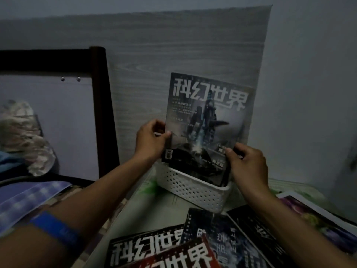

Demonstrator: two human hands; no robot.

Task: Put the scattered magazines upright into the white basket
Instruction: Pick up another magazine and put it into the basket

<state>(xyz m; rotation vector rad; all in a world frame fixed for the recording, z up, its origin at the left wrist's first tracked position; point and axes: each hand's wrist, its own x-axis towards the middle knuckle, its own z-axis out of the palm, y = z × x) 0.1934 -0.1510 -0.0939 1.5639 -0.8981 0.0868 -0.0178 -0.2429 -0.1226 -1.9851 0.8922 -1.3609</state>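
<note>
A dark magazine [206, 120] with large white characters stands upright, its lower edge inside the white perforated basket [193, 188]. My left hand [150, 140] pinches its left edge and my right hand [249, 165] grips its lower right corner. Several more magazines lie flat and overlapping in front of the basket: a black one [146, 246], a red one [181, 258], a blue-black one [218, 238] and a colourful one [316, 219] at the right.
The basket stands against a grey wood-grain panel [173, 45] at the back of the table. A dark wooden frame post [102, 105] rises to the left. Checked cloth [29, 198] and a camouflage bundle [23, 136] lie at far left.
</note>
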